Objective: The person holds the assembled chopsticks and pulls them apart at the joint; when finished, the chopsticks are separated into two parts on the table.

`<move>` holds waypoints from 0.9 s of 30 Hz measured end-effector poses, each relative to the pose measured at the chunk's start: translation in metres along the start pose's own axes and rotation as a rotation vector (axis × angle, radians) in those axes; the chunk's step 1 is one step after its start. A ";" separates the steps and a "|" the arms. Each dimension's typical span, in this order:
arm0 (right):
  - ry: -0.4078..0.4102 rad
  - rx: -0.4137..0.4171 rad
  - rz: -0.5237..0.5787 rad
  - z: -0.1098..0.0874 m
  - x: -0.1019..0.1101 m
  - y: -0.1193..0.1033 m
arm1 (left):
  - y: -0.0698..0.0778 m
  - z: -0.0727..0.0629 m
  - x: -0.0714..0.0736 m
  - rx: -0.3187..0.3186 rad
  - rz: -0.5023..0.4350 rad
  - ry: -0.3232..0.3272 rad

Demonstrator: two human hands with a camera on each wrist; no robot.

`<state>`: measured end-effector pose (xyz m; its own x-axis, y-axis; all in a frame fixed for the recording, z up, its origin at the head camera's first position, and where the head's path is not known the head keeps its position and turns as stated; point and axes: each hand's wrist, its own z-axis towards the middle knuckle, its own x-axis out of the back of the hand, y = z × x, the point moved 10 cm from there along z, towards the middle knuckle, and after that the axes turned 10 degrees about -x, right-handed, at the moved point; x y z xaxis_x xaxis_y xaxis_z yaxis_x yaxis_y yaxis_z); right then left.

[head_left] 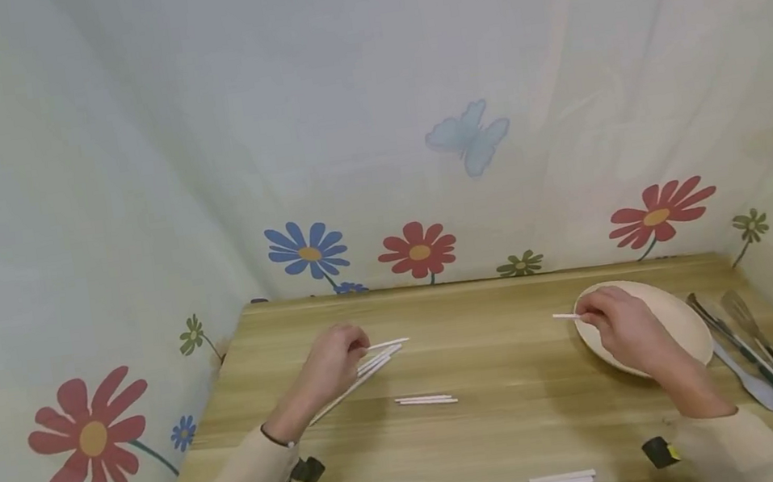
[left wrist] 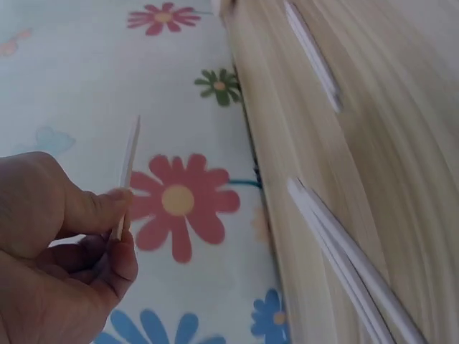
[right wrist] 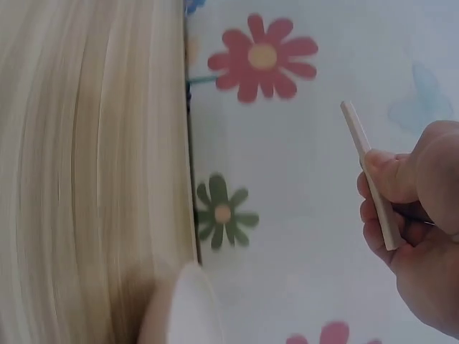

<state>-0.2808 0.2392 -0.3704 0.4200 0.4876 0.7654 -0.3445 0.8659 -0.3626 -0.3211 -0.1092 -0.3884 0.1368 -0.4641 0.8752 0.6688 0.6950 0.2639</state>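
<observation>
Thumb and fingers of my left hand [head_left: 334, 358] pinch a thin white stick [left wrist: 129, 158], which points away to the right. Just under that hand, more white sticks [head_left: 372, 365] lie slanting on the table. My right hand [head_left: 625, 328] pinches another white stick [right wrist: 355, 129] in front of the round cream plate [head_left: 687, 328]; in the head view its tip [head_left: 563, 316] sticks out to the left. One pair of short white sticks [head_left: 425, 400] lies at mid-table, and a second pair [head_left: 561, 481] near the front edge.
Right of the plate lie several utensils, among them a grey spoon-like one [head_left: 758, 387] and a slotted one with a dark handle [head_left: 740, 308]. A flower-printed curtain [head_left: 360, 155] rises behind the wood-grain table [head_left: 486, 439] and at both sides.
</observation>
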 end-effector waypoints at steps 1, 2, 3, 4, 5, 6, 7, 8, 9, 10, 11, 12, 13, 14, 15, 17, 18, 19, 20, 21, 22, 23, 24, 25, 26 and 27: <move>-0.008 0.019 0.015 -0.001 0.001 -0.001 | 0.000 0.000 -0.001 -0.014 -0.019 -0.015; -0.013 0.033 0.027 -0.001 0.000 -0.004 | 0.001 0.002 -0.003 -0.023 -0.036 -0.019; -0.017 0.049 0.036 -0.002 -0.001 -0.007 | 0.002 0.004 -0.005 -0.032 -0.046 -0.024; -0.015 0.057 0.042 -0.003 -0.002 -0.009 | 0.003 0.006 -0.007 -0.034 -0.056 -0.029; -0.014 0.059 0.042 -0.004 -0.003 -0.011 | 0.004 0.006 -0.009 -0.035 -0.056 -0.030; -0.007 0.055 0.043 -0.005 -0.003 -0.012 | 0.002 0.006 -0.011 -0.018 -0.055 -0.029; 0.001 0.050 0.043 -0.005 -0.002 -0.012 | 0.002 0.005 -0.013 -0.014 -0.050 -0.024; 0.004 0.045 0.041 -0.005 -0.002 -0.012 | 0.002 0.005 -0.013 -0.015 -0.050 -0.015; 0.005 0.046 0.039 -0.006 -0.002 -0.012 | 0.002 0.005 -0.014 -0.018 -0.053 -0.013; 0.001 0.048 0.039 -0.006 -0.003 -0.011 | 0.002 0.005 -0.014 -0.027 -0.061 -0.011; -0.001 0.052 0.041 -0.006 -0.003 -0.011 | 0.003 0.006 -0.015 -0.037 -0.063 -0.007; 0.003 0.056 0.045 -0.007 -0.003 -0.011 | 0.004 0.006 -0.015 -0.047 -0.066 -0.006; 0.004 0.059 0.043 -0.008 -0.003 -0.011 | 0.005 0.006 -0.014 -0.060 -0.068 -0.001; 0.006 0.063 0.042 -0.009 -0.003 -0.011 | 0.006 0.006 -0.015 -0.066 -0.072 -0.002; 0.006 0.066 0.040 -0.010 -0.004 -0.011 | 0.007 0.006 -0.015 -0.069 -0.074 -0.005; 0.005 0.067 0.045 -0.011 -0.003 -0.011 | 0.007 0.006 -0.015 -0.070 -0.076 -0.008; 0.002 0.066 0.046 -0.012 -0.003 -0.011 | 0.008 0.006 -0.016 -0.068 -0.075 -0.013; 0.001 0.066 0.048 -0.013 -0.003 -0.012 | 0.008 0.006 -0.017 -0.065 -0.074 -0.018; 0.001 0.066 0.054 -0.014 -0.002 -0.012 | 0.008 0.006 -0.018 -0.060 -0.071 -0.025; -0.001 0.066 0.057 -0.015 -0.002 -0.013 | 0.008 0.006 -0.019 -0.058 -0.069 -0.029; -0.001 0.066 0.065 -0.016 -0.002 -0.013 | 0.008 0.006 -0.020 -0.054 -0.069 -0.033; -0.001 0.068 0.070 -0.017 -0.001 -0.014 | 0.008 0.006 -0.021 -0.051 -0.070 -0.040; -0.001 0.070 0.077 -0.018 -0.001 -0.015 | 0.009 0.007 -0.022 -0.047 -0.076 -0.046; 0.001 0.072 0.084 -0.019 0.000 -0.015 | 0.009 0.007 -0.024 -0.043 -0.082 -0.053; 0.004 0.073 0.092 -0.020 0.000 -0.016 | 0.009 0.007 -0.026 -0.042 -0.087 -0.061; 0.005 0.077 0.100 -0.021 0.001 -0.017 | 0.009 0.007 -0.028 -0.041 -0.093 -0.070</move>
<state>-0.2569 0.2272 -0.3751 0.3843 0.5721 0.7246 -0.4488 0.8016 -0.3950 -0.3244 -0.0859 -0.4078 0.0222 -0.4847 0.8744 0.7055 0.6273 0.3298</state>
